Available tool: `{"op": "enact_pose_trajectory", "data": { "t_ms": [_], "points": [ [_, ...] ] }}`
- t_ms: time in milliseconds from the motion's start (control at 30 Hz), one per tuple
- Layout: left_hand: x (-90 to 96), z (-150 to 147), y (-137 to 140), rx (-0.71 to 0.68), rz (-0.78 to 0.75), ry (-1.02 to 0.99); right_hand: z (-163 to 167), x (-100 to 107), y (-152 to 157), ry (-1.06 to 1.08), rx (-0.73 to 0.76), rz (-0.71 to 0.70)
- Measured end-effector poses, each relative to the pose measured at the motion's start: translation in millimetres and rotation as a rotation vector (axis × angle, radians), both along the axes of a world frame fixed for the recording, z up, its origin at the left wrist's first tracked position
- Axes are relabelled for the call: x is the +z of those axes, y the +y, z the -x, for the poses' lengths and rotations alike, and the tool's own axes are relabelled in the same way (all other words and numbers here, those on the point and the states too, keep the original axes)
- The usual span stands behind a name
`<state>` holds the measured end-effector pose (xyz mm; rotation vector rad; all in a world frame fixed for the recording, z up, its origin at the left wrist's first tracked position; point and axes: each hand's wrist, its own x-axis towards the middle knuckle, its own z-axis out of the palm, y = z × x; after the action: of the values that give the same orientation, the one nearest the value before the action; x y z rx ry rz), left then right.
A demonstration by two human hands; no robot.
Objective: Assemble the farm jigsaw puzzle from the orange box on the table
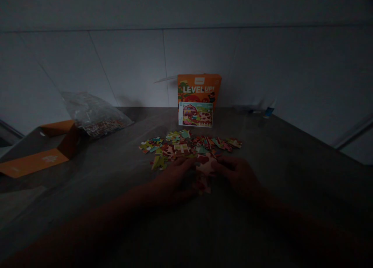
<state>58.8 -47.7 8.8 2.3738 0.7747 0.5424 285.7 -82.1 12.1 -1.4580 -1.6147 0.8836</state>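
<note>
My right hand [240, 174] pinches the pink puzzle piece [206, 164], my left hand [172, 179] half-curled alongside, grip unclear; likely light, stiff card, I'd hold its edges.

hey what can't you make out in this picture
Head view:
Box: much of its lower front, hidden by the card.
Tray: left end, cut off by the left edge.
Bag: contents too small and dark.
Left hand: too dark to tell whether it touches the piece in the right hand.
</note>
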Motion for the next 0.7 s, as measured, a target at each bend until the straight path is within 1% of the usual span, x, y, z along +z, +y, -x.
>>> {"op": "enact_pose_trajectory", "data": {
  "t_ms": [67,167,233,333,433,567,700],
  "points": [
    [0.8,-2,-1,-0.014,0.003,0.048,0,0,1,0.045,0.002,0.012],
    [2.3,-4,0,-0.005,-0.001,0.039,1,1,2,0.076,0.01,-0.001],
    [2.8,-3,0,-0.013,-0.023,0.044,1,1,2,0.075,-0.007,-0.016],
    [2.3,0,2,0.025,-0.077,0.082,-2,-1,3,0.067,-0.052,-0.032],
    [0.3,4,5,0.059,-0.122,0.113,-7,-4,4,-0.024,-0.053,-0.031],
    [-1.2,6,8,0.055,-0.169,0.141,-9,-6,4,-0.192,-0.005,-0.004],
    [1.0,5,6,0.051,-0.188,0.163,-6,-5,1,-0.247,-0.002,-0.002]
  ]
}}
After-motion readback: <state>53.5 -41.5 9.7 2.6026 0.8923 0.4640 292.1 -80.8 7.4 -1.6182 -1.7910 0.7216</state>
